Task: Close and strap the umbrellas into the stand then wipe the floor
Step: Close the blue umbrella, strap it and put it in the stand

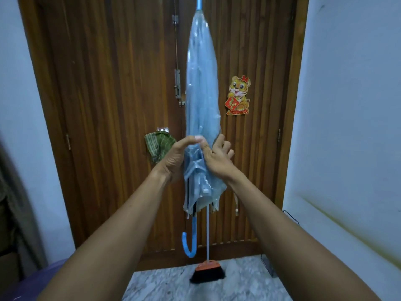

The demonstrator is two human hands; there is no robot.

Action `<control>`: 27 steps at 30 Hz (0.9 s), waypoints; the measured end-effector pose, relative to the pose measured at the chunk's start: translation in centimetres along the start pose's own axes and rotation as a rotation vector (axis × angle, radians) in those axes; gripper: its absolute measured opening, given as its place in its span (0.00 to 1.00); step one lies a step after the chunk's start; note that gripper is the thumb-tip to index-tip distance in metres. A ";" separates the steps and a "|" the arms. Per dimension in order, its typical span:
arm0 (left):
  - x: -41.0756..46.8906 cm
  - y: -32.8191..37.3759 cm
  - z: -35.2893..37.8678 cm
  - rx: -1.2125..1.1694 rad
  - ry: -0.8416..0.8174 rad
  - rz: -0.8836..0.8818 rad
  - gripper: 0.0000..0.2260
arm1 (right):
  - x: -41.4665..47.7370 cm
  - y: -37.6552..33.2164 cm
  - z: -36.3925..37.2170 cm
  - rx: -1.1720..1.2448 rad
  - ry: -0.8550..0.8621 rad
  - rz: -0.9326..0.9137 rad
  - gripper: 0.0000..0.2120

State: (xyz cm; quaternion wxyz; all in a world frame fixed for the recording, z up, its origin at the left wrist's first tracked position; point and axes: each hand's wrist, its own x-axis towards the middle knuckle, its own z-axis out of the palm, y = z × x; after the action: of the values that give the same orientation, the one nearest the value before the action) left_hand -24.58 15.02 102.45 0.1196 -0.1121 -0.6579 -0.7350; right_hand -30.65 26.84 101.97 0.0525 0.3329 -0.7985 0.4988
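A folded, clear blue umbrella (201, 83) stands upright in front of me, tip up, its blue hooked handle (191, 242) hanging at the bottom. My left hand (175, 157) wraps around the gathered canopy from the left. My right hand (219, 155) presses on the same spot from the right, thumb and fingers on the plastic folds. Whether a strap is between the fingers cannot be told. A wire umbrella stand (290, 218) shows partly at the right wall, behind my right forearm.
A wooden double door (108, 105) fills the background, with a green striped cloth (159, 146) hanging on it and a tiger sticker (238, 96). A broom (207, 271) leans against the door on the marble floor (173, 285). Something purple (32, 281) lies at lower left.
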 end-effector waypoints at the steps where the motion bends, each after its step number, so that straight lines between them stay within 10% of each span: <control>1: 0.2 -0.1 0.3 -0.005 0.052 0.005 0.20 | -0.1 -0.1 0.0 -0.015 0.006 -0.030 0.30; 8: 1.0 -1.3 -2.5 -0.010 0.328 0.041 0.22 | 0.7 1.4 -3.2 0.582 -0.115 -0.086 0.19; 10: 1.0 -1.3 -3.2 -0.008 0.333 0.045 0.21 | 1.7 2.2 -4.0 0.514 0.007 -0.005 0.18; 17: 1.0 -1.3 -3.2 0.080 0.269 0.058 0.19 | 1.9 3.8 -4.1 0.370 -0.364 0.191 0.23; 23: 0.4 -0.9 -3.2 0.095 0.476 0.035 0.08 | 1.8 4.7 -2.7 0.093 -0.084 -0.132 0.17; 27: 0.4 -0.7 -2.9 0.074 0.449 0.045 0.09 | 1.7 5.0 -1.0 0.062 -0.241 -0.160 0.08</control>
State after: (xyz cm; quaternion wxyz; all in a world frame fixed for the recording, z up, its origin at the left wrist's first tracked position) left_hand -25.18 12.24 101.64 0.2835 0.0440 -0.6386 -0.7141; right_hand -35.11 28.29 99.35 -0.0143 0.4544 -0.7542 0.4738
